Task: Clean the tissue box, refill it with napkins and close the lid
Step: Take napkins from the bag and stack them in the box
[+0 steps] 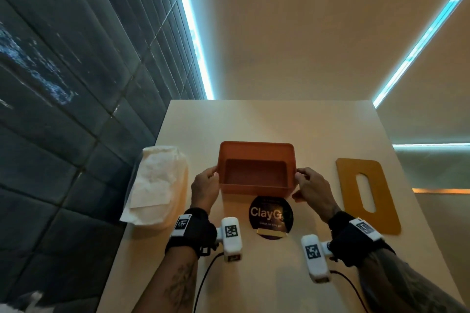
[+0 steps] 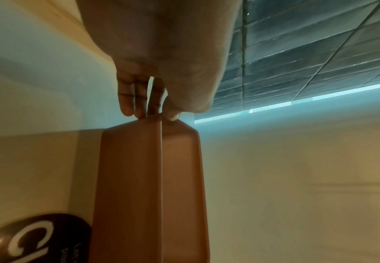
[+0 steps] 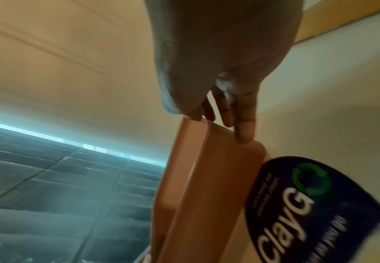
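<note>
An empty orange tissue box (image 1: 256, 167) is tipped with its opening facing me, in the middle of the table. My left hand (image 1: 206, 185) grips its left end, thumb on the rim and fingers (image 2: 130, 99) along the outer wall of the box (image 2: 148, 178). My right hand (image 1: 309, 185) grips the right end the same way, its fingers (image 3: 241, 121) on the box (image 3: 207, 178). The flat mustard lid (image 1: 366, 193) with a slot lies on the table to the right. A pack of white napkins (image 1: 157, 180) lies at the left.
A round black "ClayGo" sign (image 1: 270, 216) on a small wooden stand sits right in front of the box, between my wrists. The beige table (image 1: 279, 122) ends at a dark tiled wall (image 1: 63, 109) on the left and a drop on the right.
</note>
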`<state>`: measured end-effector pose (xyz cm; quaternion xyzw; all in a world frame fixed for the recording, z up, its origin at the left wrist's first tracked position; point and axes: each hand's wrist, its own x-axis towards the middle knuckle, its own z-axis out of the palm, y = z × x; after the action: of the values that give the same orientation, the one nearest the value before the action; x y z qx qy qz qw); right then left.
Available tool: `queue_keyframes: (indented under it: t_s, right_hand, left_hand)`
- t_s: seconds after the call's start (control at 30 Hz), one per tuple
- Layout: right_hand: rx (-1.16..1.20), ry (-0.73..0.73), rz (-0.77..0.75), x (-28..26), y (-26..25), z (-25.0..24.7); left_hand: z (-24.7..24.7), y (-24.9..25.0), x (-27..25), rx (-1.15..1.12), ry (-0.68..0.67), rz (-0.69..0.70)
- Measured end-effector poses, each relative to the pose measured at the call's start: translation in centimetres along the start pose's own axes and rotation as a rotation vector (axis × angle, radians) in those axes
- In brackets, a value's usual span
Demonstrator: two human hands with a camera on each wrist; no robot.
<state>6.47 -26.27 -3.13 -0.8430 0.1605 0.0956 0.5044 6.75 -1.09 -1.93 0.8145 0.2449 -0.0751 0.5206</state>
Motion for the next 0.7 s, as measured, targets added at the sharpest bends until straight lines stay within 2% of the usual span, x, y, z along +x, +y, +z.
queue_keyframes:
  t_s: [0.1,0.13,0.17,0.23,0.3,0.37,0.43,0.5,0.6,0.7]
  right_hand:
    - [-0.086,0.288,-0.166,-1.0,-2.1,-0.2]
    - [-0.053,0.314,-0.248,-2.0,-3.9,0.6]
    - [-0.016,0.255,-0.309,-3.1,-5.7,1.6]
    - [0.045,-0.036,-0.345,-5.0,-8.9,5.1]
    - [0.111,-0.331,-0.297,-6.1,-11.2,9.6]
    - [0.156,-0.500,-0.213,-6.4,-12.6,14.1]
    - [0.094,-0.570,-0.172,-6.0,-13.2,18.3]
    - [-0.046,-0.565,-0.185,-5.3,-13.5,21.5]
    - [-0.170,-0.554,-0.146,-4.2,-13.4,24.1]
    - [-0.142,-0.525,-0.072,-4.1,-13.2,25.0]
  left_hand:
    - [-2.1,-0.5,0.1,-0.026,0.056,0.026]
    - [-3.5,-0.9,0.3,-0.010,0.116,0.058]
    - [-4.8,-1.2,0.3,0.013,0.179,0.089]
    - [-8.0,-2.4,0.5,0.071,0.280,0.115]
    - [-11.0,-4.0,1.2,0.131,0.329,0.110]
    - [-13.0,-5.2,1.8,0.178,0.336,0.074]
    - [-14.0,-5.8,2.1,0.284,0.313,0.019]
    - [-14.4,-6.5,2.1,0.367,0.273,-0.003]
    - [-14.6,-7.7,2.4,0.407,0.236,0.008]
    - [-14.6,-8.4,2.3,0.408,0.222,0.009]
